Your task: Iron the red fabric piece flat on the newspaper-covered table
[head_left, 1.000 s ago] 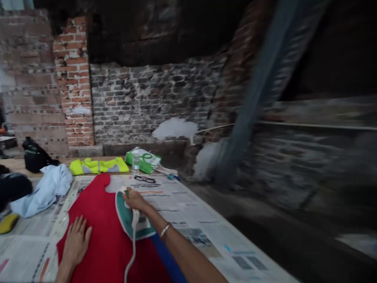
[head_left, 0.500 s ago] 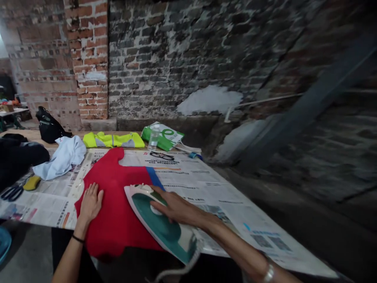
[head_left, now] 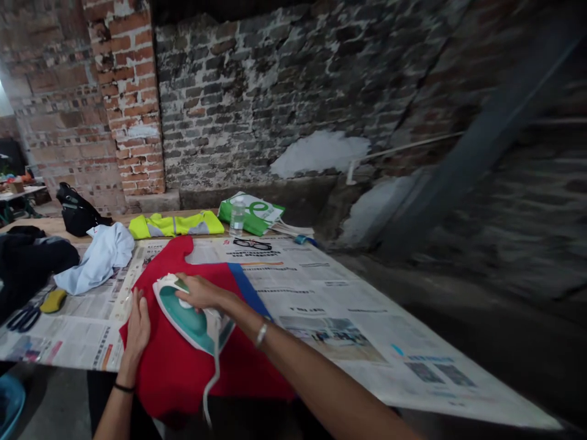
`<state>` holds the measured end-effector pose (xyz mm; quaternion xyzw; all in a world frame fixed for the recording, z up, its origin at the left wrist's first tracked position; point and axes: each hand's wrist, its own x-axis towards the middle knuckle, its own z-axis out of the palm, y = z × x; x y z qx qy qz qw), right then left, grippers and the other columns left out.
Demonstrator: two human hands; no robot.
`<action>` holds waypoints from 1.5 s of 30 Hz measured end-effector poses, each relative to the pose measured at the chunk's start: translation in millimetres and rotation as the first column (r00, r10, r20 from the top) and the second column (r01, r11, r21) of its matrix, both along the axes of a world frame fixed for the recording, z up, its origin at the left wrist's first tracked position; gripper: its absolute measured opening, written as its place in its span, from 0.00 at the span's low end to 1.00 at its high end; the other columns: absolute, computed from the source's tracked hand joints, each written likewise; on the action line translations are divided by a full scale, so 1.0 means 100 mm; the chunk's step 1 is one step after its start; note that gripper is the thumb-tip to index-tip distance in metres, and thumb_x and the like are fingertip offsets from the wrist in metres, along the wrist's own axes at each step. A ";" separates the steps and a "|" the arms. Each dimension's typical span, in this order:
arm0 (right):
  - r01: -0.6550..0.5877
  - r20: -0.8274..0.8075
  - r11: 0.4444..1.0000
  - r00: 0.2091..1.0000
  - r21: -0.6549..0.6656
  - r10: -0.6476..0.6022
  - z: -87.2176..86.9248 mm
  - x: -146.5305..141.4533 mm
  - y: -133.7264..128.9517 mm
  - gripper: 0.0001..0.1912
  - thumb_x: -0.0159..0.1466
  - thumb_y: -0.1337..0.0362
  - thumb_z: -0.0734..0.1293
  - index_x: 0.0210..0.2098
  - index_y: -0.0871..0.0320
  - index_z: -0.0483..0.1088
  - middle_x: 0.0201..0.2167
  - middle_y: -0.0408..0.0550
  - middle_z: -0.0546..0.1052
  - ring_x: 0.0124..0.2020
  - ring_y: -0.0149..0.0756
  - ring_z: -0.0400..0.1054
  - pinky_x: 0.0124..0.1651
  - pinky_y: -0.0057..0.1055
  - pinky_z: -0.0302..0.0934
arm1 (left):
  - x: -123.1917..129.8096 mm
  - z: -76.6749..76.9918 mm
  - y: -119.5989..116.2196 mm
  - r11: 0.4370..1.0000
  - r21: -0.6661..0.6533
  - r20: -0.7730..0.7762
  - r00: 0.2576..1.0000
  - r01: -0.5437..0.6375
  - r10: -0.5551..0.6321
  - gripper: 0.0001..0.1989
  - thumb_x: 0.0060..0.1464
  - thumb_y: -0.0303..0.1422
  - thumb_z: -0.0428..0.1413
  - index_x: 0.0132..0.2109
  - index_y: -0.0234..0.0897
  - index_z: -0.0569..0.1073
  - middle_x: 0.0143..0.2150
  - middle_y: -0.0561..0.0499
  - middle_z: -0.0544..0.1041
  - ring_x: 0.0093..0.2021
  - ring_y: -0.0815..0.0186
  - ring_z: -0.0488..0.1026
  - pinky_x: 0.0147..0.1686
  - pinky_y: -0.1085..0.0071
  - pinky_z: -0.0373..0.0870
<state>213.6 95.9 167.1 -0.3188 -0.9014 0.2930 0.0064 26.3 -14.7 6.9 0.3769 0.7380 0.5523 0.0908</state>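
In the head view, our right grip (head_left: pixel 200 294) is clasped around the handle of the iron (head_left: pixel 195 330), whose long axis slants from its pointed tip, far and left, to a broad heel near and right. Red cloth (head_left: pixel 169 379) lies beneath it on the newspaper (head_left: pixel 316 290), draping past the near edge. Our left grip (head_left: pixel 137 324) is released, fingers straight along the cloth's left edge, nearer the tip. The iron looks smooth, teal and white, with a pale cord (head_left: pixel 211 386); the cloth looks matt, with a curved cutout and a blue strip (head_left: pixel 249 288).
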 end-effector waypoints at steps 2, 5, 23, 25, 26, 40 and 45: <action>-0.007 0.021 1.000 1.000 0.006 0.007 0.05 -0.24 0.04 0.30 0.73 0.64 0.63 0.72 0.63 0.61 0.47 0.58 0.85 0.35 0.41 0.82 0.44 0.31 0.70 | -0.06 0.01 0.02 0.998 0.028 0.038 0.997 -0.063 0.062 0.36 0.74 0.50 0.37 0.78 0.31 0.56 0.77 0.35 0.65 0.79 0.55 0.58 0.78 0.53 0.53; -0.034 0.043 0.999 0.999 0.030 0.033 0.10 -0.39 0.06 0.30 0.70 0.65 0.65 0.71 0.66 0.63 0.41 0.57 0.86 0.38 0.44 0.82 0.47 0.33 0.70 | -0.16 0.01 0.03 0.985 0.061 0.092 0.983 -0.163 0.157 0.38 0.74 0.51 0.34 0.79 0.31 0.50 0.78 0.34 0.64 0.80 0.55 0.56 0.79 0.54 0.52; -0.228 0.120 0.970 0.969 0.086 0.217 -0.10 0.85 -0.37 0.36 0.70 0.61 0.67 0.76 0.44 0.61 0.59 0.55 0.81 0.59 0.53 0.76 0.60 0.42 0.65 | -0.22 -0.01 0.04 0.934 0.213 0.352 0.914 -0.287 0.201 0.40 0.72 0.56 0.32 0.77 0.34 0.56 0.76 0.35 0.67 0.78 0.57 0.60 0.77 0.60 0.56; -0.213 0.127 0.967 0.972 0.138 0.196 -0.09 0.70 -0.39 0.35 0.70 0.63 0.68 0.76 0.45 0.61 0.60 0.58 0.80 0.61 0.54 0.75 0.61 0.45 0.64 | -0.25 0.01 0.03 0.936 0.208 0.364 0.911 -0.283 0.195 0.39 0.72 0.55 0.30 0.77 0.35 0.56 0.75 0.35 0.67 0.77 0.57 0.62 0.75 0.59 0.60; -0.213 0.126 0.964 0.973 0.160 0.194 -0.08 0.64 -0.40 0.35 0.70 0.63 0.68 0.75 0.45 0.62 0.59 0.59 0.81 0.60 0.55 0.75 0.61 0.46 0.64 | -0.26 0.03 0.02 0.938 0.203 0.367 0.910 -0.280 0.192 0.39 0.72 0.54 0.29 0.77 0.35 0.55 0.75 0.34 0.68 0.77 0.57 0.64 0.74 0.58 0.62; -0.106 0.172 0.985 0.982 0.134 0.082 -0.13 1.06 -0.37 0.35 0.70 0.64 0.69 0.75 0.45 0.62 0.55 0.55 0.82 0.59 0.53 0.75 0.59 0.42 0.63 | -0.13 0.06 -0.02 0.999 0.021 -0.004 1.000 0.027 -0.027 0.28 0.68 0.50 0.48 0.58 0.35 0.80 0.66 0.36 0.79 0.74 0.49 0.68 0.77 0.49 0.55; 0.139 0.247 0.959 0.948 0.246 -0.201 -0.19 1.10 -0.12 0.28 0.72 0.63 0.66 0.70 0.55 0.65 0.56 0.61 0.81 0.60 0.53 0.75 0.58 0.40 0.63 | 0.07 0.05 -0.04 0.952 -0.196 -0.360 0.886 0.235 -0.293 0.27 0.61 0.52 0.59 0.58 0.40 0.82 0.72 0.39 0.74 0.78 0.44 0.59 0.79 0.39 0.45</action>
